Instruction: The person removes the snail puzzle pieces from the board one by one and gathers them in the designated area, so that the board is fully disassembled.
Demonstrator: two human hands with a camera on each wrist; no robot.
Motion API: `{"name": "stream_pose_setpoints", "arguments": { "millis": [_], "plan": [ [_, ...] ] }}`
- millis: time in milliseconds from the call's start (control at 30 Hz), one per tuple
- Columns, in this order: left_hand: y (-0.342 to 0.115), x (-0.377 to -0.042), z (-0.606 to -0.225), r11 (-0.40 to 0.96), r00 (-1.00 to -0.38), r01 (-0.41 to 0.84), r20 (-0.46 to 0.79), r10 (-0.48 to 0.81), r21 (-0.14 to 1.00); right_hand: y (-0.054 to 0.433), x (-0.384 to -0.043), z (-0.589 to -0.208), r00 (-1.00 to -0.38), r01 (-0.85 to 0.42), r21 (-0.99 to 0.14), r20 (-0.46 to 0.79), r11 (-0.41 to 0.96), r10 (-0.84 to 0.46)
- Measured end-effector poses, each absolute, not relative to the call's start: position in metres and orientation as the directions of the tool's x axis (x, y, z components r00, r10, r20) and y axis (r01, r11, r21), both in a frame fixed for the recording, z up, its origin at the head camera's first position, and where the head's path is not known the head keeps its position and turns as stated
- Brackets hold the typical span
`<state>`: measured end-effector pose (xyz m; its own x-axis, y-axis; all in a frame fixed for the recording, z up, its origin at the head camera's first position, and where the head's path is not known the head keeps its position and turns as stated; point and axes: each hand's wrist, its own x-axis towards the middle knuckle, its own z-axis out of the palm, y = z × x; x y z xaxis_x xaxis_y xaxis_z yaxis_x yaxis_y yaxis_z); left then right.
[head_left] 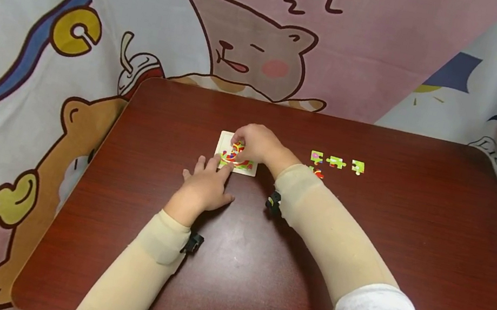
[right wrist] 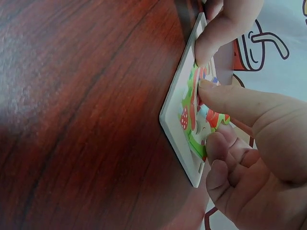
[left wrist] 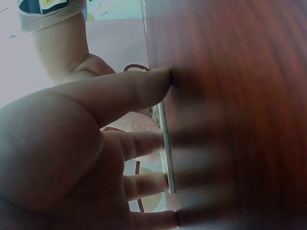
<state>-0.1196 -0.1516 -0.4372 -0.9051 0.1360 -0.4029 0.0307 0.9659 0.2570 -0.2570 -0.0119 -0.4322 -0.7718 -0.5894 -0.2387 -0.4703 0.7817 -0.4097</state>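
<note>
A small square jigsaw puzzle board (head_left: 223,141) with a pale rim lies near the far side of the table, partly filled with a bright green and red picture. My right hand (head_left: 257,144) is over it from the right. Thumb and curled fingers pinch a colourful puzzle piece (right wrist: 218,118) at the picture in the right wrist view; the fingers hide part of it. Fingers spread and fairly straight, my left hand (head_left: 203,188) rests at the board's near edge. In the left wrist view, fingertips of the left hand (left wrist: 72,148) touch the board's edge and the tabletop.
Right of the board lie several loose pieces: a green one (head_left: 316,157), another green one (head_left: 336,162), a third (head_left: 358,167), and a red one (head_left: 319,173) partly behind the right forearm. The dark red table (head_left: 413,232) meets a cartoon-printed curtain (head_left: 358,58) at its far edge.
</note>
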Motion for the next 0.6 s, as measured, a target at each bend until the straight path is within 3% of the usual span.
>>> {"name": "stream_pose_setpoints", "arguments": {
  "millis": [400, 600],
  "plan": [
    [-0.151, -0.1201, -0.4355, 0.965, -0.901, 0.022, -0.413, 0.132, 0.261, -0.0142, -0.2548, -0.4288, -0.784, -0.48, -0.323, -0.26, 0.816, -0.564],
    [-0.1516, -0.1197, -0.4361, 0.965, -0.902, 0.022, -0.412, 0.132, 0.261, -0.0141, -0.2557, -0.4296, -0.772, -0.491, -0.332, -0.262, 0.805, -0.579]
  ]
}}
